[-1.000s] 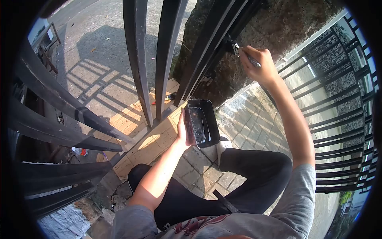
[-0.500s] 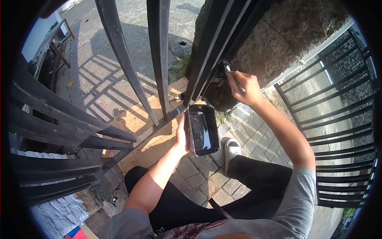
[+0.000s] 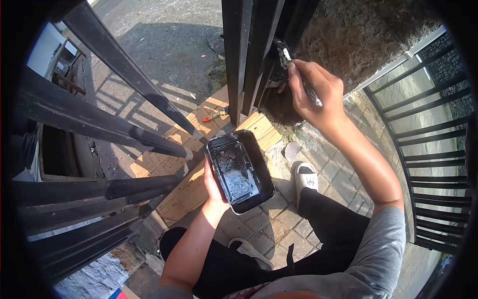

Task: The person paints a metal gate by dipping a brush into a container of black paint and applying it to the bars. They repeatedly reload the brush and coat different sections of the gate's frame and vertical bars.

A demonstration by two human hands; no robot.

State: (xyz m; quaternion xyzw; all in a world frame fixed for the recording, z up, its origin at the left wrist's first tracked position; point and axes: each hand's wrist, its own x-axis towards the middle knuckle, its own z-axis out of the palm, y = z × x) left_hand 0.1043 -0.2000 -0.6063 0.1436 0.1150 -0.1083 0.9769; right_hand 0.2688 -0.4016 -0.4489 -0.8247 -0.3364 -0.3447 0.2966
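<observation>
My left hand (image 3: 214, 194) is closed around the left side of a black rectangular paint tray (image 3: 267, 187), with wet, shiny black paint in its bottom. My right hand (image 3: 321, 92) grips a paintbrush (image 3: 285, 59) by its handle. Its metal ferrule is smeared with paint, and the dark bristles are at the black metal bars (image 3: 258, 55) beside the rough wall. Whether the bristles touch the metal is hard to see in the shadow. Behind the bars, a second brush with a red handle (image 3: 213, 117) lies on tan cardboard-like sheeting (image 3: 179, 202).
Black gate bars (image 3: 129, 74) fan out on the left. A rough stone wall (image 3: 348, 45) rises at the upper right, and another black railing (image 3: 438, 159) stands at the right. Paving blocks (image 3: 286, 231) lie underfoot, near a white shoe (image 3: 305, 179).
The view has shifted, and the tray appears lower, more tilted and further left. My right hand with the brush sits higher against the bars. The red-handled brush is more visible.
</observation>
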